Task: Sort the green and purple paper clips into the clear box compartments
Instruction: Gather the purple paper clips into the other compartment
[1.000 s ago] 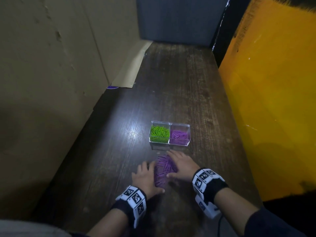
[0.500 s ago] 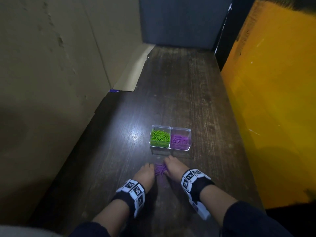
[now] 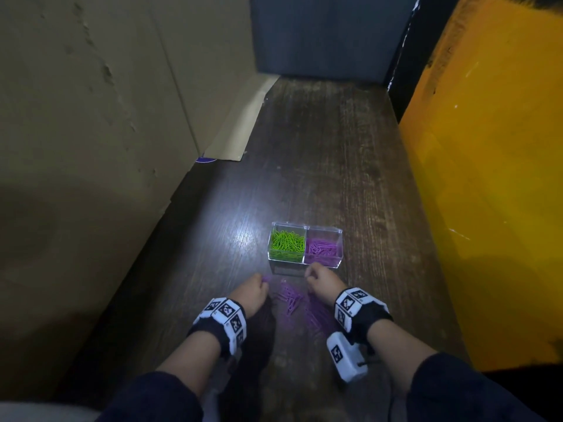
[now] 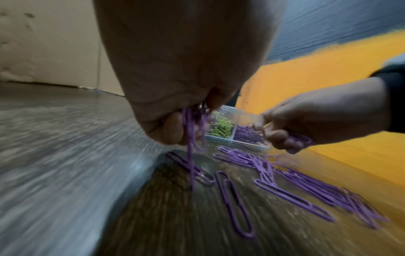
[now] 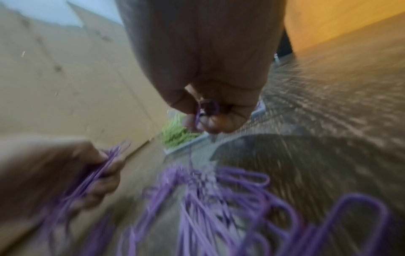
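Observation:
A clear two-compartment box (image 3: 305,261) stands on the dark wooden table; its left half holds green clips (image 3: 288,241), its right half purple clips (image 3: 323,247). Just in front of it my left hand (image 3: 255,287) grips a bunch of purple paper clips (image 4: 192,124), some dangling. My right hand (image 3: 320,278), close to the box's front wall, holds a smaller clump of purple clips (image 5: 208,106). Between and behind the hands, loose purple clips (image 3: 292,300) lie scattered on the table (image 4: 285,187). The right wrist view is blurred.
A cardboard wall (image 3: 91,132) runs along the left, a yellow panel (image 3: 493,178) along the right, a dark panel (image 3: 323,35) at the back. Bare wood (image 3: 320,147) stretches beyond the box.
Both hands, flat beside the purple pile a second ago, pressed together, curled round clips and lifted apart, leaving a thinner scatter on the table. The camera shifted a little.

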`<state>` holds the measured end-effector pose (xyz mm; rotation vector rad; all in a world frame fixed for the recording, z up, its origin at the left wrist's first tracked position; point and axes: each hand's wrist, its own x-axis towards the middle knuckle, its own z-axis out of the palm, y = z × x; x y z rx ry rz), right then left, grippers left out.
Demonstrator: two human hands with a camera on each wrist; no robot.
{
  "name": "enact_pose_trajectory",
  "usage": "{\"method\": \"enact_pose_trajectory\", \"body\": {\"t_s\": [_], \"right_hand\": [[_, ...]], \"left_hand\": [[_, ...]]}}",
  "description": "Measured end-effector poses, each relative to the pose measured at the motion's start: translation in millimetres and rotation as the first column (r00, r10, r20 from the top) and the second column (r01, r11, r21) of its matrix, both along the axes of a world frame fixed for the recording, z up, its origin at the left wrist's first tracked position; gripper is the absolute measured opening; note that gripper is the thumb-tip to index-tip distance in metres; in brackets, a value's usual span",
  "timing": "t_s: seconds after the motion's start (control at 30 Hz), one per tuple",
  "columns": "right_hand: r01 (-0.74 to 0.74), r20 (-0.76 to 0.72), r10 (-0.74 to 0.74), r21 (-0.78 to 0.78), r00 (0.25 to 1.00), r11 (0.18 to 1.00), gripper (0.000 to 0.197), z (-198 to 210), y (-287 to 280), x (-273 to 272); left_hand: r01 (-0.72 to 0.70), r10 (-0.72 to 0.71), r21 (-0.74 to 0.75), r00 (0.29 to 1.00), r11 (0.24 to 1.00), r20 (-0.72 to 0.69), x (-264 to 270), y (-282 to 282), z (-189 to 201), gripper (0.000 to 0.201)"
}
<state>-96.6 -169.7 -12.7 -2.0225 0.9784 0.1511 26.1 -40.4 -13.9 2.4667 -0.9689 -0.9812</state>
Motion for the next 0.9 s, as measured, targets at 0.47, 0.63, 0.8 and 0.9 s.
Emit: {"method": "enact_pose_trajectory", "body": {"t_s": [0.47, 0.63, 0.8, 0.9], "right_hand": [[-0.043, -0.555, -0.031, -0.121, 0.831, 0.992, 0.055, 20, 13, -76], [-0.007, -0.437, -0.064, -0.161, 0.897, 0.987, 0.037, 16, 43, -64], [0.076, -0.286, -0.114, -0.139, 0.951, 0.987, 0.039, 15, 50, -35], [0.106, -0.375, -0.149, -0.132, 0.915, 0.986, 0.09, 17, 52, -38]], "left_hand": [[-0.176, 0.159, -0.119, 0.977, 0.977, -0.14, 10, 12, 0, 0.027], [-0.185, 0.18, -0.11, 0.982, 0.977, -0.048, 11, 22, 9, 0.042], [-0.133, 0.117, -0.129, 0.985, 0.983, -0.124, 10, 29, -2, 0.031], [-0.03, 0.03, -0.031, 1.0, 0.999, -0.001, 11, 38, -6, 0.029]]}}
